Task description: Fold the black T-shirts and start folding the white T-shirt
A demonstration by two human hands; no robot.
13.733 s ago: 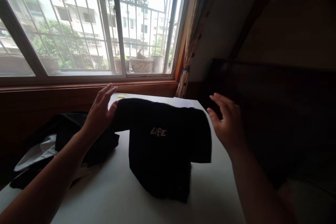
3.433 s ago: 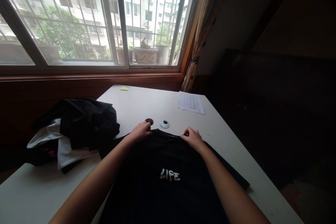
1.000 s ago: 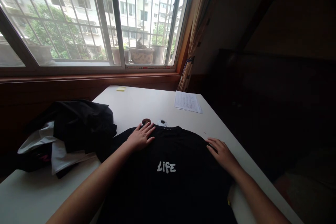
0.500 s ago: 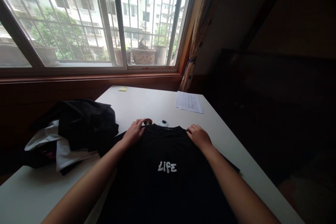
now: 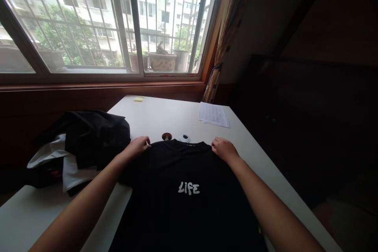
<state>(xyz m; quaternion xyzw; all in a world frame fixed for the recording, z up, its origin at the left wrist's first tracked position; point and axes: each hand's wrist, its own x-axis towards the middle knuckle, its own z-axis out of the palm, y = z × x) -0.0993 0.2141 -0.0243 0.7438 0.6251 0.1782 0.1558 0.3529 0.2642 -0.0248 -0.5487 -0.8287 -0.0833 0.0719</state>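
A black T-shirt with the white word "LIFE" lies spread on the white table, its neckline toward the window. My left hand pinches the shirt at its left shoulder. At the right shoulder, my right hand has its fingers closed on the fabric. Both forearms reach in from the bottom of the view, and the shirt's lower part runs out of the frame.
A heap of black and white clothes lies at the table's left. Beyond the collar are a round brown-rimmed opening and a small white round object. Papers and a yellow note lie farther back.
My left hand has moved left along the shirt's shoulder, away from the collar and the round opening. The right hand has stayed almost where it was.
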